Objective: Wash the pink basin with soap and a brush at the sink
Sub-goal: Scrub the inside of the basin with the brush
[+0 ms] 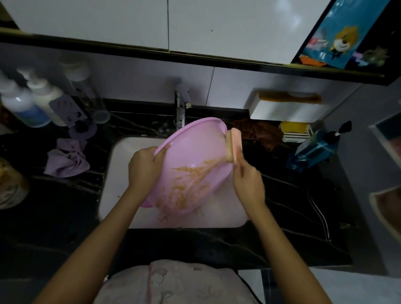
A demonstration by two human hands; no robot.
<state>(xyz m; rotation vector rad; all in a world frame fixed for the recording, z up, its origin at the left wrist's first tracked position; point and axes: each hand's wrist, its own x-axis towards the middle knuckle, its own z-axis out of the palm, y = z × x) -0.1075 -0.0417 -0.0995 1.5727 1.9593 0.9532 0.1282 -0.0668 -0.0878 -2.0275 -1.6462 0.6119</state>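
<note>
The pink basin [194,147] is tilted over the white sink [116,181], its inside facing me and smeared with yellowish soap streaks. My left hand [146,166] grips the basin's left rim. My right hand [248,184] holds a pale pink brush [234,144] upright, its bristles pressed against the basin's right rim. A few soap flecks lie on the sink floor below the basin.
The faucet [180,110] stands behind the basin. A purple cloth [64,159] and several bottles [22,102] sit on the dark counter at left. A brown cloth [262,133], a yellow soap on a rack [295,131] and a blue pump bottle [313,148] sit at right.
</note>
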